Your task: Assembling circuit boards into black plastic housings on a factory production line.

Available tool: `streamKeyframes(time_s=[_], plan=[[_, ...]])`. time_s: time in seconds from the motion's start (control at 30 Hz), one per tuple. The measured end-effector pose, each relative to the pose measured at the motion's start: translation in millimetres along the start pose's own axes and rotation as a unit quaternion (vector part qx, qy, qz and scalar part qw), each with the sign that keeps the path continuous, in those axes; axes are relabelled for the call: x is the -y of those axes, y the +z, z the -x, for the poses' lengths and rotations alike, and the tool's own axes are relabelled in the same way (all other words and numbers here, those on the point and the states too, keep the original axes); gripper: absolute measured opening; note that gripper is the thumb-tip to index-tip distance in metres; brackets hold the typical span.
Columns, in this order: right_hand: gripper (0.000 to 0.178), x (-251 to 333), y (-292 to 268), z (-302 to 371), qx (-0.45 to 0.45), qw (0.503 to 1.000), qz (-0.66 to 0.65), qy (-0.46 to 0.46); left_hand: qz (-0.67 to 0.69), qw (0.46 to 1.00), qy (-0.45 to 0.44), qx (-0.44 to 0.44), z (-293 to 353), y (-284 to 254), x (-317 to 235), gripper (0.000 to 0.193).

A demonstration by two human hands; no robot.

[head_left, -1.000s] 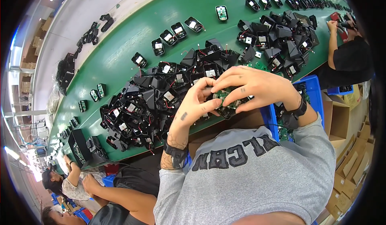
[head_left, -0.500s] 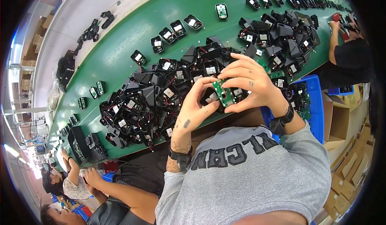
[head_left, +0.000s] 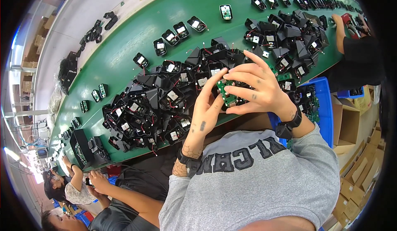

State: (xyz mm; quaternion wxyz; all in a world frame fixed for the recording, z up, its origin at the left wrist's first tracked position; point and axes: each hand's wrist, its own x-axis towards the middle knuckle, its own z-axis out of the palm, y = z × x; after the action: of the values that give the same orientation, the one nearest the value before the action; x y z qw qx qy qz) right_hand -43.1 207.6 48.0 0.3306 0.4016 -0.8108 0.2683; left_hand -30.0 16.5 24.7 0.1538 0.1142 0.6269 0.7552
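Between my two hands, above the near edge of the pile, is a small green circuit board [head_left: 224, 94] with components on its face. My left hand [head_left: 206, 107] grips its left side, thumb below and fingers above. From the right, my right hand [head_left: 262, 86] reaches over the board, fingertips on its face and edge; its thumb is near the lower edge. My fingers hide part of the board. Just beyond lies a heap of black plastic housings [head_left: 151, 98] with white parts and red wires. A second heap of housings [head_left: 285, 36] is farther right.
Several open housings stand in a row on the green table [head_left: 124, 49]; one housing [head_left: 226, 12] shows a green board. A blue bin [head_left: 324, 107] of boards is at my right, beside cardboard boxes [head_left: 351, 123]. Co-workers sit at left [head_left: 124, 202] and far right [head_left: 351, 53].
My left hand has turned more upright, its fingers rising along the board's side. The board has shifted slightly left, and my right fingers now cover more of it.
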Motion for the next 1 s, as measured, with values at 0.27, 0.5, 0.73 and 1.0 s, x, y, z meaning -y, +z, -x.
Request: streamKeyframes(time_s=[0.27, 0.5, 0.73, 1.0], plan=[[0.043, 3.5, -8.1, -2.6, 0.021, 1.0, -0.015, 0.01, 0.263, 0.959, -0.106, 0.028, 5.5, -2.1, -11.5, 0.056], [0.044, 1.6, -0.5, 2.9, 0.035, 0.998, -0.058, -0.001, 0.196, 0.979, -0.053, 0.015, 11.0, 8.0, -10.8, 0.065], [0.039, 5.2, -8.4, -0.9, 0.053, 0.996, -0.042, 0.059, 0.185, 0.981, -0.047, 0.025, 12.3, 10.0, -16.4, 0.071], [0.048, 14.9, 11.2, 9.8, 0.032, 0.716, -0.51, 0.475, 0.063, 0.998, -0.027, 0.017, 12.8, 17.3, -15.9, 0.069]])
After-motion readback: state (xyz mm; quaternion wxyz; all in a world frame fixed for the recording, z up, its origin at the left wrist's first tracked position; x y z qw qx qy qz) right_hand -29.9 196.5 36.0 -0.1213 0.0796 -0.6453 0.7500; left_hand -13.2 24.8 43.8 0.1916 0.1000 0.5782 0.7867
